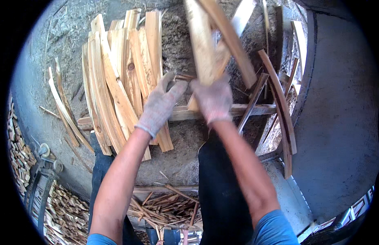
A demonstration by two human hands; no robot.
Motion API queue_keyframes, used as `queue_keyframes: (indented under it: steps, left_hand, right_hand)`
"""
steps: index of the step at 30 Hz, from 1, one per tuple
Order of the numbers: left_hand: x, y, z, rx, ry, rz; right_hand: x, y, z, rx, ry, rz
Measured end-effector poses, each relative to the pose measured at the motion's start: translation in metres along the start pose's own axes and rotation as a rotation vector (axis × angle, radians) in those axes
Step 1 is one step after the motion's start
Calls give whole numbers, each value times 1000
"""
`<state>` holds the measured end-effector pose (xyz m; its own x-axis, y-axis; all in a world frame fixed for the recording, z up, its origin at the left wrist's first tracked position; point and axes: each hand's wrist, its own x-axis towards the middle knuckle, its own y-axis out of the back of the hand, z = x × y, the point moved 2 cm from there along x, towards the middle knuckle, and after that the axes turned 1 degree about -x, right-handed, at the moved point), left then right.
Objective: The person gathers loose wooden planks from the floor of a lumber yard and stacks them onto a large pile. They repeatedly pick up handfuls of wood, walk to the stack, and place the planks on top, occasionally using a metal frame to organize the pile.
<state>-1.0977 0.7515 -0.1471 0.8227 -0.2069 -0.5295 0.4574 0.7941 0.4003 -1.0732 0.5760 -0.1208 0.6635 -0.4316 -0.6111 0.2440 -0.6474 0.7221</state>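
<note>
Blue sleeves [275, 229] lie nearest. The left hand [160, 107], gloved, is half open and seemingly empty beside grouped planks [100, 92]; the gloved right hand [214, 98], blurred, appears closed on a raised plank [201, 45]. Work looks partway: loose strips [282, 96] remain at right. Debris dusts the grey surface [183, 169]; cut wood [67, 212] heaps lower left.

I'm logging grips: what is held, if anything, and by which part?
Right hand: a pale board, apparently by its near end. Left hand: seemingly nothing.
</note>
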Motion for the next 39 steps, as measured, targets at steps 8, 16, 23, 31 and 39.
queue_keyframes:
  steps: [8,16,23,31,39]
  left_hand:
    - [-27,28,37,-668,700,-165]
    - [-116,69,13,-427,770,91]
    - [-154,95,-20,-172,479,506]
    - [-167,45,60,81,166,60]
    - [-132,-36,57,-355,451,-245]
  right_hand:
    - [-97,18,17,-96,431,-655]
    - [-34,-42,-1,31,306,-528]
    - [-110,-61,32,7,346,-322]
    - [-56,106,156,-250,-85,26]
    - [63,103,138,-480,398,396]
